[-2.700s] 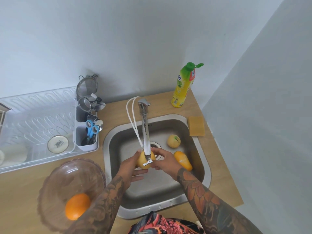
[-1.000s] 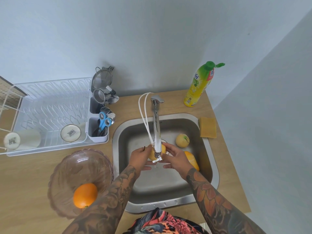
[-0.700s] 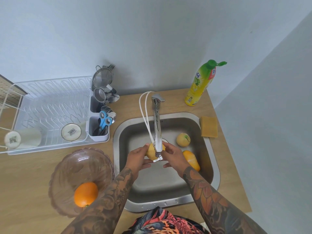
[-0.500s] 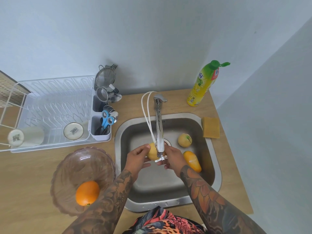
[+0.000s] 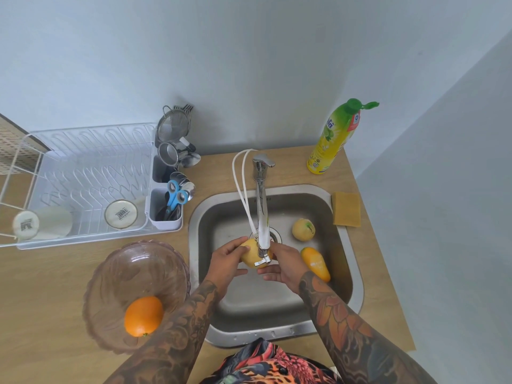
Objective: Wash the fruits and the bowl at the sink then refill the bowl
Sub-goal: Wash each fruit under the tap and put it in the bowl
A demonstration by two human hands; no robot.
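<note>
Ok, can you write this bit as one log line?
step: rinsing | both hands: left hand, right hand hold yellow fruit under tap | bowl: one orange

Soft, even daylight fills the scene. The faucet (image 5: pixel 261 212) glints with glare. Faint shadows sit behind the utensils. Wide-angle distortion bends the edges; focus is sharp.

You have four fruits: one orange (image 5: pixel 143 315) in the bowl (image 5: pixel 122 270), three yellow ones in the sink (image 5: pixel 343 275). One bottle (image 5: pixel 332 139) and one sponge (image 5: pixel 346 209) sit at the worktop's right edge, two cups in the rack (image 5: pixel 83 173).
</note>
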